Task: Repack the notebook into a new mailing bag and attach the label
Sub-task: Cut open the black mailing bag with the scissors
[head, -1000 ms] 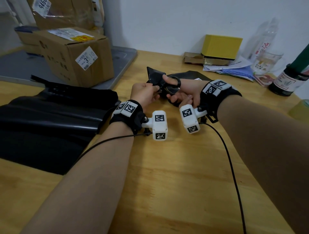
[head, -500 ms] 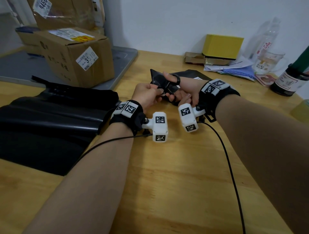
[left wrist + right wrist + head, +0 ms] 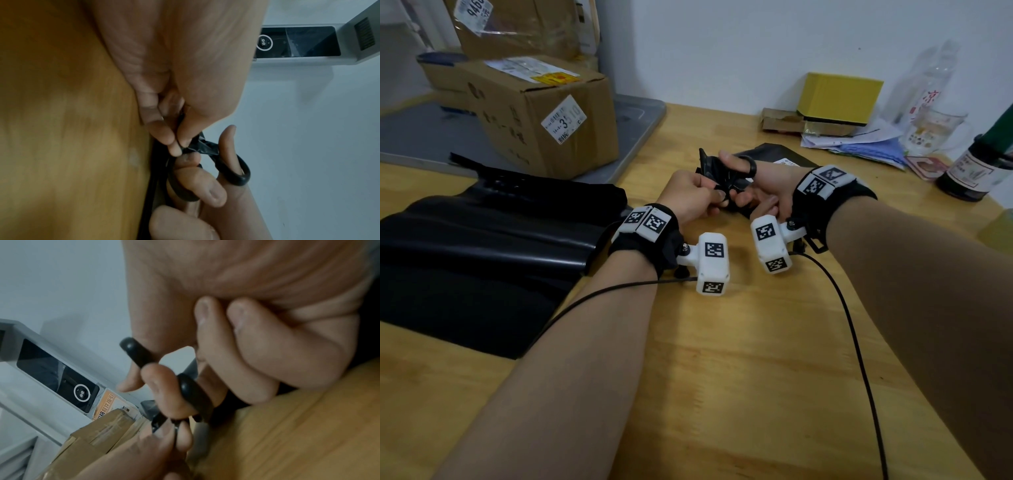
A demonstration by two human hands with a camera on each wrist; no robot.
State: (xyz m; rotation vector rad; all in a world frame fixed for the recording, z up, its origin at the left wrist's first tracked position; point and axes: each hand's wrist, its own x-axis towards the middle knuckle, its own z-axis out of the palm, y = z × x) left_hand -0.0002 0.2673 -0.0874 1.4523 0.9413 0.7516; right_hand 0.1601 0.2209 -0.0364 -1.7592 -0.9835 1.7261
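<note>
A black mailing bag (image 3: 774, 153) with a white label (image 3: 786, 161) on it lies at mid table, and its near corner (image 3: 707, 164) is lifted. My left hand (image 3: 717, 198) pinches that crumpled black plastic (image 3: 205, 146) between thumb and fingertips. My right hand (image 3: 739, 183) holds black-handled scissors (image 3: 750, 167), thumb through one loop (image 3: 135, 352) and fingers through the other (image 3: 193, 391), right at the pinched plastic. The blades are hidden. No notebook shows.
A stack of flat black mailing bags (image 3: 482, 246) lies on the wooden table (image 3: 722, 377) at the left. Cardboard boxes (image 3: 541, 113) stand on a grey tray behind it. A yellow box (image 3: 839, 97), papers, a cup and bottles (image 3: 976, 171) line the back right.
Both hands stay together at the bag's lifted corner. The right hand has shifted slightly with the scissors; the left keeps its pinch.
</note>
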